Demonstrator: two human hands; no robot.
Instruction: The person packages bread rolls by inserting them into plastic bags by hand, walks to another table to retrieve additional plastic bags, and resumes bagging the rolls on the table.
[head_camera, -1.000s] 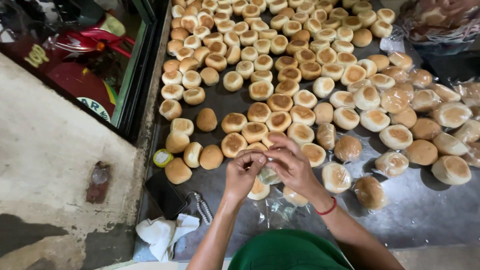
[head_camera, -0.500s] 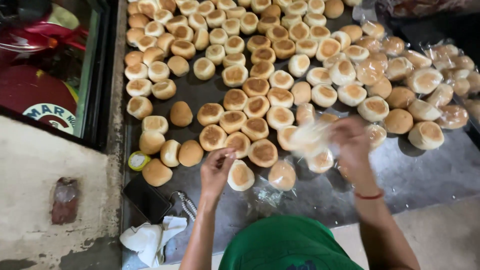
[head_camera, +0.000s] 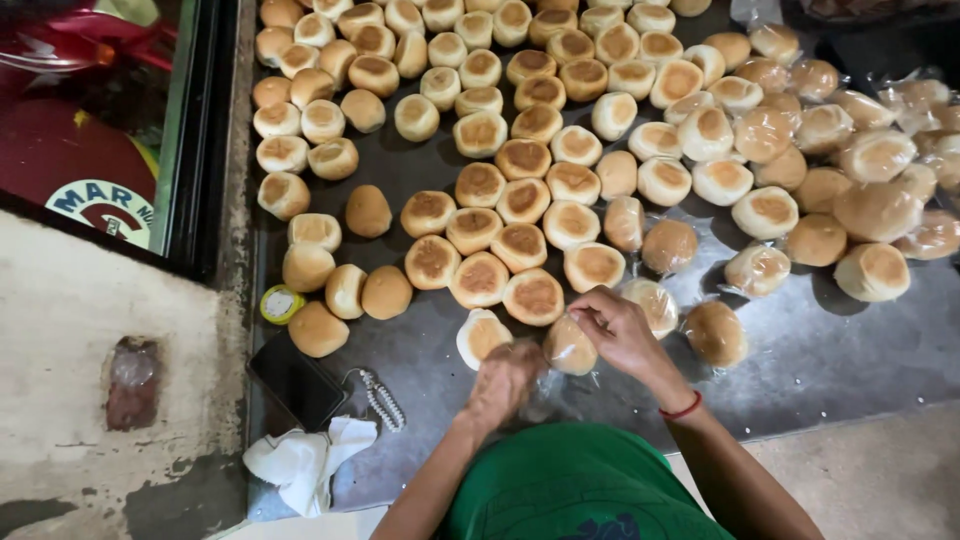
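Observation:
My right hand (head_camera: 618, 330) pinches the top of a golden bun (head_camera: 570, 346) inside thin clear plastic near the front of the dark metal table (head_camera: 830, 350). My left hand (head_camera: 503, 381) is blurred just below and left of it, fingers closed on the plastic wrap (head_camera: 540, 398) under the bun. A pale bare bun (head_camera: 480, 336) lies just left of my hands. Wrapped buns (head_camera: 716, 333) lie to the right; several bare buns (head_camera: 480, 280) fill the table beyond.
A dark phone (head_camera: 298, 381) with a beaded cord, a white cloth (head_camera: 303, 456) and a small yellow-rimmed lid (head_camera: 281, 304) lie at the table's front left. A rough concrete ledge (head_camera: 90, 380) and a glass pane (head_camera: 90, 120) stand at left. My green shirt (head_camera: 580, 490) fills the bottom.
My right hand came back from the wrapped buns at right to the front centre. Both hands now meet on a bun in plastic; the left hand moves fast and is blurred.

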